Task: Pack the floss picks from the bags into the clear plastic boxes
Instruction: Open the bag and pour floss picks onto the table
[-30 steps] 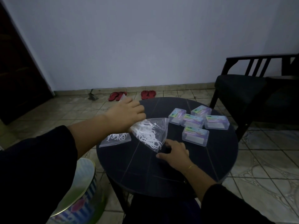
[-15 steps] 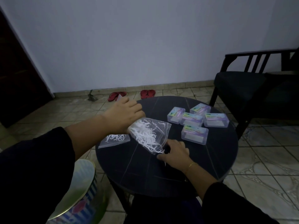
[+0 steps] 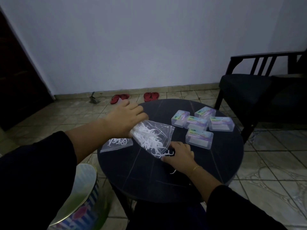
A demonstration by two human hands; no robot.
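L hand (image 3: 126, 117) grips crinkly clear bag (image 3: 153, 138) of white picks; R hand (image 3: 178, 156) pinches one pick (image 3: 167, 153).

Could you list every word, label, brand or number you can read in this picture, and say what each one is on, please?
None can be read.
Clear plastic boxes: all five carry colourful labels with dark print along the top, too blurred to read.
Striped tin beside the round table: a pink patterned design, no legible text.
Bags of floss picks: no print visible.
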